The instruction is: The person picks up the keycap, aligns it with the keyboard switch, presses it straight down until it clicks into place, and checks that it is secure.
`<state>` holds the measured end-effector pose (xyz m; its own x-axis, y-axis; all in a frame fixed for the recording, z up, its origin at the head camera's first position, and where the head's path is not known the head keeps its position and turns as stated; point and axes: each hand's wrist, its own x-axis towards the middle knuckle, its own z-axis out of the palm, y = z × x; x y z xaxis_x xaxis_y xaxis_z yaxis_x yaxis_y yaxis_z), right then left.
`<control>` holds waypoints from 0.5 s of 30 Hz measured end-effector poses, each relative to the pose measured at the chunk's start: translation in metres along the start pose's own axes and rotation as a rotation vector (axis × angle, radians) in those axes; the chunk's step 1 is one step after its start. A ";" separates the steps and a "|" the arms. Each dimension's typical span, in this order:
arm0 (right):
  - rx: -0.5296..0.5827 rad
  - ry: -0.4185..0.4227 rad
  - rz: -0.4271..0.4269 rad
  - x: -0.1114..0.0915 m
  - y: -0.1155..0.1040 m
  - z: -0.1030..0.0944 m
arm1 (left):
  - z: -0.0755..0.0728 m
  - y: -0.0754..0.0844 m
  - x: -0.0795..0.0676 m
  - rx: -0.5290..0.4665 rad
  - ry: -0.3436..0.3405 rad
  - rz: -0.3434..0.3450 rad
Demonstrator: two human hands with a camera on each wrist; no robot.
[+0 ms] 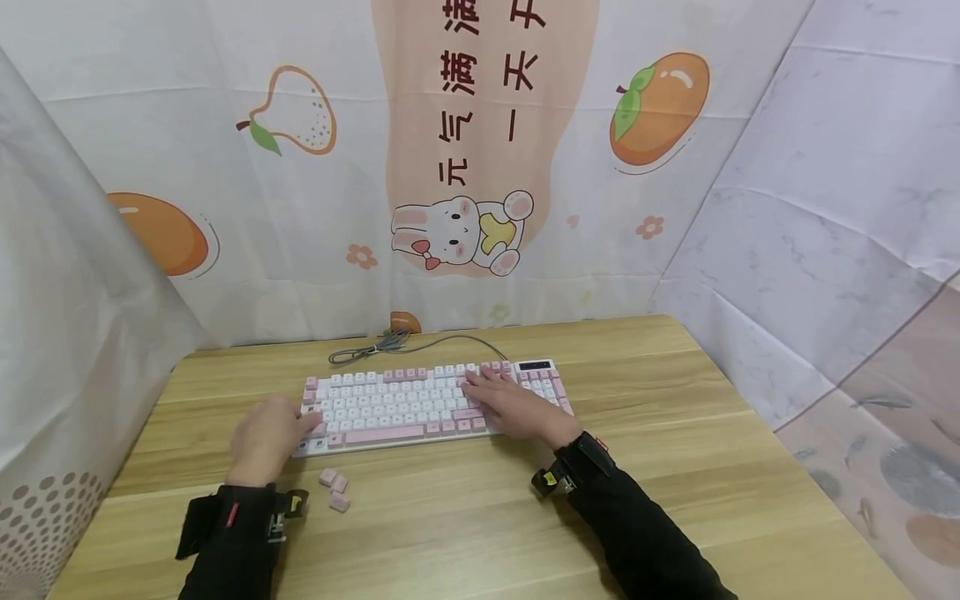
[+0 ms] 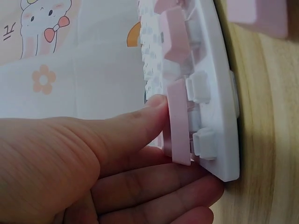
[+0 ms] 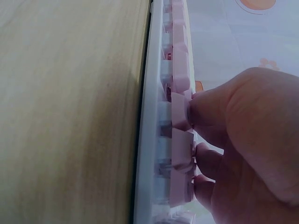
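Observation:
A white and pink keyboard [image 1: 397, 404] lies on the wooden table. At its left end my left hand [image 1: 266, 433] pinches a long pink keycap [image 2: 179, 123] between thumb and fingers, seen edge-on in the left wrist view. Beside that keycap, bare white switch sockets [image 2: 204, 142] show along the front edge. My right hand [image 1: 517, 407] rests on the right part of the keyboard with fingers spread; in the right wrist view its fingertips touch or nearly touch pink keycaps [image 3: 181, 112]. Loose pink keycaps [image 1: 340, 501] lie on the table in front of the keyboard's left end.
A grey cable [image 1: 367, 352] lies partly coiled behind the keyboard and joins its back edge. Printed cloth [image 1: 322, 225] hangs behind the table [image 1: 450, 525] and along both sides.

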<state>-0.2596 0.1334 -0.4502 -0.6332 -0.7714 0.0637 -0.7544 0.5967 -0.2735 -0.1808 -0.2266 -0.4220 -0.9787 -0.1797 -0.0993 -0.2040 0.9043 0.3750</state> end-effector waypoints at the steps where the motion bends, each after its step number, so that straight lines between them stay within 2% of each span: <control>1: 0.000 -0.001 0.000 0.000 0.000 0.000 | 0.000 0.000 0.000 -0.003 0.001 -0.001; 15: -0.020 0.010 -0.012 0.000 0.002 0.003 | 0.002 -0.008 0.006 -0.071 -0.005 0.028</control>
<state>-0.2602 0.1341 -0.4536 -0.6256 -0.7764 0.0767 -0.7653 0.5916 -0.2537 -0.1846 -0.2342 -0.4274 -0.9840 -0.1523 -0.0921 -0.1775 0.8794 0.4417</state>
